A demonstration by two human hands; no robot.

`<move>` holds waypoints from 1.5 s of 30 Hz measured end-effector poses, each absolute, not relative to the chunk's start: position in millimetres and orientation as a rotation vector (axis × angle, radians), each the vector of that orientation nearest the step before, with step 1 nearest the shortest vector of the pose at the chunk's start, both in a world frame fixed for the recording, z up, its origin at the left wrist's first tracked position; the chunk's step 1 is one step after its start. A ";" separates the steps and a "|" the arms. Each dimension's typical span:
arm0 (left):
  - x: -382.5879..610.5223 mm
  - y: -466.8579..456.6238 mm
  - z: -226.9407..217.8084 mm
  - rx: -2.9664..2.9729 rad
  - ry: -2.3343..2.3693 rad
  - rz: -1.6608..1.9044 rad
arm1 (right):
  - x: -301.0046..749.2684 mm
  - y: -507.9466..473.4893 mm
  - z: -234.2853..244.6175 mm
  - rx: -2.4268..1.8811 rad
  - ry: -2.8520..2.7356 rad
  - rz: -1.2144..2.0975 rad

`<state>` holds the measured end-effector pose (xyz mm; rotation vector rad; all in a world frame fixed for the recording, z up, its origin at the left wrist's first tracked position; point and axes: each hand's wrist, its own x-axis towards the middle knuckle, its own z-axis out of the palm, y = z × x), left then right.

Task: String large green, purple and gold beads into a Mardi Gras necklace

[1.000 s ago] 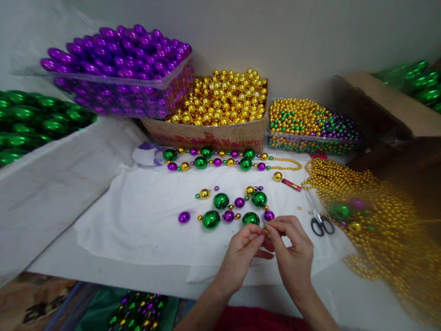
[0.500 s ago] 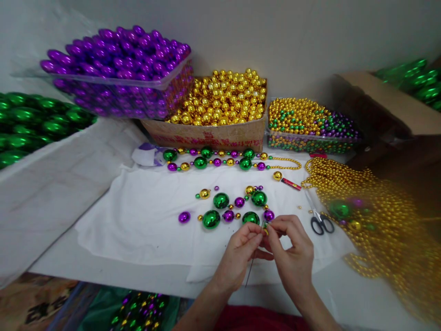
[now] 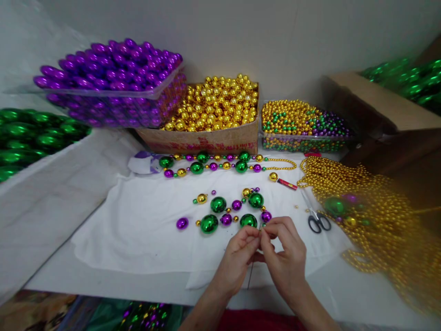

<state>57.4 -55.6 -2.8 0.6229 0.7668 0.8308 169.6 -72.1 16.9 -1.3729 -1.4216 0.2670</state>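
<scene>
My left hand (image 3: pixel 237 257) is closed in a pinch on a long thin needle (image 3: pixel 250 276), whose lower end juts out below the fingers. Pressed against it, fingertip to fingertip, my right hand (image 3: pixel 285 253) is also closed; what it pinches is too small and hidden to make out. Just beyond the fingers lie large green beads (image 3: pixel 248 221), purple beads (image 3: pixel 266 217) and small gold beads (image 3: pixel 236 219), spread on a white cloth (image 3: pixel 138 230). Some of these beads sit in a line near the right hand. Black-handled scissors (image 3: pixel 319 222) rest to the right.
Behind lies a finished-looking bead strand (image 3: pixel 213 166). A purple-bead tub (image 3: pixel 103 94), a gold-bead carton (image 3: pixel 200 140) and a mixed-bead tub (image 3: pixel 303 143) line the back. Gold bead chains (image 3: pixel 372 216) heap at right, near a slim red object (image 3: pixel 287 184). A white box wall (image 3: pixel 69 193) borders the left.
The whole view has shifted slightly, so the table's things sit a little further left. Both hands remain together; the yellowish bit seen between the fingertips before is now hidden.
</scene>
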 end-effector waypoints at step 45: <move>29.3 -49.9 18.4 1.835 0.992 0.732 | 208.8 -61.3 26.2 -1.338 -0.948 1.151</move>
